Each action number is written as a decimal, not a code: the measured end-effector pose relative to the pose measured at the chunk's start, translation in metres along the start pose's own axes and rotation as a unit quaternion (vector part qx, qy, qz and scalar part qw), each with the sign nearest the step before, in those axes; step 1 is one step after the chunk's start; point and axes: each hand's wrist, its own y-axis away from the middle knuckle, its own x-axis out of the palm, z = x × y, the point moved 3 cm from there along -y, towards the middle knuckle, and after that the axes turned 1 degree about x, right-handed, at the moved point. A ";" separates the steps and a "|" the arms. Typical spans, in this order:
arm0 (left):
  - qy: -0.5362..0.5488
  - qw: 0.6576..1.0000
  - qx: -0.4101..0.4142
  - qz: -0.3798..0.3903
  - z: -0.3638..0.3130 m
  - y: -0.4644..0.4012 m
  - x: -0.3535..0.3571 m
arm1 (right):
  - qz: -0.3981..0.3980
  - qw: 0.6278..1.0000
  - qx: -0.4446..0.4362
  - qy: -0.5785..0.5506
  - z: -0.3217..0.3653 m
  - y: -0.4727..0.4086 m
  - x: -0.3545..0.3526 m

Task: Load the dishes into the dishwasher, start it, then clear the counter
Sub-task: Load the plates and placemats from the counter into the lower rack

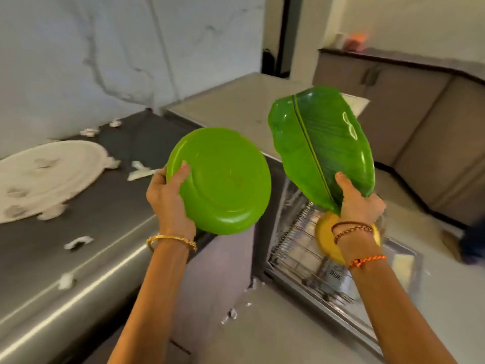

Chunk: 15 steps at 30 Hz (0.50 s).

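My left hand grips the rim of a round light-green plate, held tilted above the counter's edge with its underside toward me. My right hand grips the lower end of a dark-green banana-leaf-shaped plate, held upright. Below my right wrist a yellow dish stands in the wire rack of the open dishwasher, partly hidden by my arm.
A dark counter on the left carries a white oval platter and scattered white paper scraps. A pale countertop lies behind the plates. Grey cabinets stand at the right. Scraps lie on the floor.
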 end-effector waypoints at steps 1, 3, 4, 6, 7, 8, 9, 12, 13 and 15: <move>-0.010 1.000 -0.002 0.020 0.016 0.008 0.023 | -0.023 1.000 -0.002 0.003 0.003 -0.018 -0.018; -0.030 0.998 -0.002 0.050 0.046 0.024 0.063 | -0.054 0.998 -0.020 -0.011 0.010 -0.054 -0.051; -0.042 0.997 -0.004 0.062 0.060 0.031 0.079 | -0.065 0.997 -0.030 -0.015 0.012 -0.071 -0.066; -0.068 0.994 -0.010 0.085 0.085 0.044 0.104 | -0.096 0.995 -0.041 -0.003 0.014 -0.098 -0.093; -0.083 0.991 -0.013 0.100 0.098 0.049 0.115 | -0.117 0.992 -0.053 0.011 0.016 -0.109 -0.106; -0.097 0.988 -0.015 0.117 0.112 0.053 0.127 | -0.133 0.988 -0.069 0.028 0.016 -0.122 -0.118; -0.114 0.984 -0.018 0.137 0.125 0.057 0.137 | -0.151 0.984 -0.081 0.052 0.014 -0.134 -0.129; -0.175 0.963 -0.012 0.203 0.165 0.062 0.168 | -0.194 0.968 -0.091 0.131 0.001 -0.164 -0.156; -0.197 0.954 -0.009 0.227 0.179 0.063 0.178 | -0.200 0.962 -0.085 0.163 -0.004 -0.173 -0.163; -0.241 0.932 -0.020 0.271 0.207 0.063 0.192 | -0.204 0.952 -0.057 0.221 -0.018 -0.189 -0.172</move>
